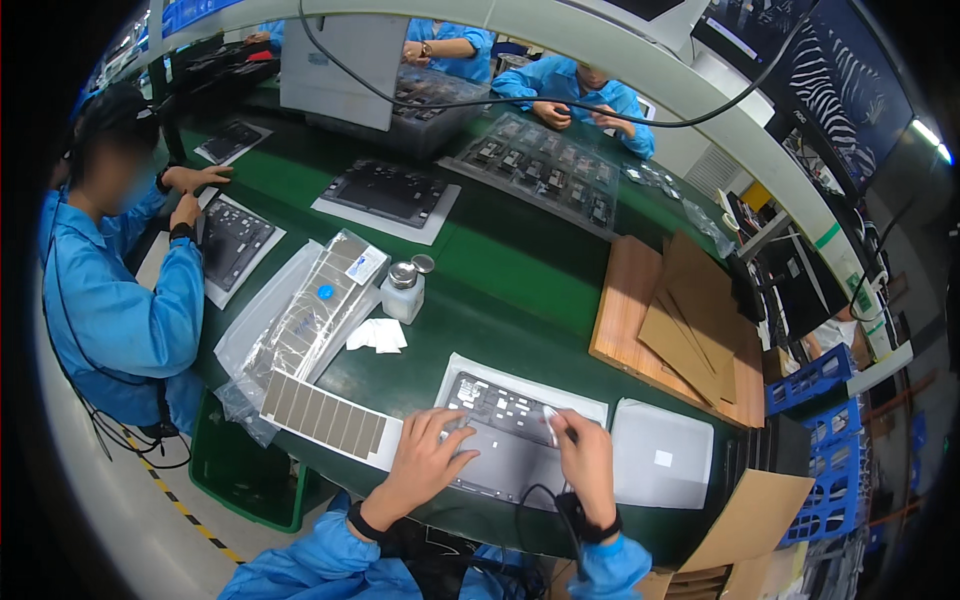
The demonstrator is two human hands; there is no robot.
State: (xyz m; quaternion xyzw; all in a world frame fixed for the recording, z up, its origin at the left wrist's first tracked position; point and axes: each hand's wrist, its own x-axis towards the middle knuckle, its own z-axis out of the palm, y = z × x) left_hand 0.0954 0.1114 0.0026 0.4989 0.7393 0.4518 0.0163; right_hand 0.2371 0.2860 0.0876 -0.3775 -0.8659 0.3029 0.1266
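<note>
A grey laptop cover panel (500,455) with a dark upper section and small white patches lies on a white sheet (590,410) in front of me. At its left side is my left hand (428,458), fingers apart and bent over the panel. My right hand (588,455) is closed in a pinch at the panel's upper right; a small white piece shows at the fingertips, too small to name. Beside my left hand lies a white strip of grey-brown rectangular pads (325,415). To the right rests a pale grey panel (662,455) with a white square.
A pump bottle (403,292) and white wipes (378,336) stand ahead-left, near plastic-wrapped pad sheets (315,305). Wooden board and cardboard (690,320) lie at right. A clear parts tray (540,165) sits farther back. A co-worker (125,260) handles another panel at left; others sit opposite.
</note>
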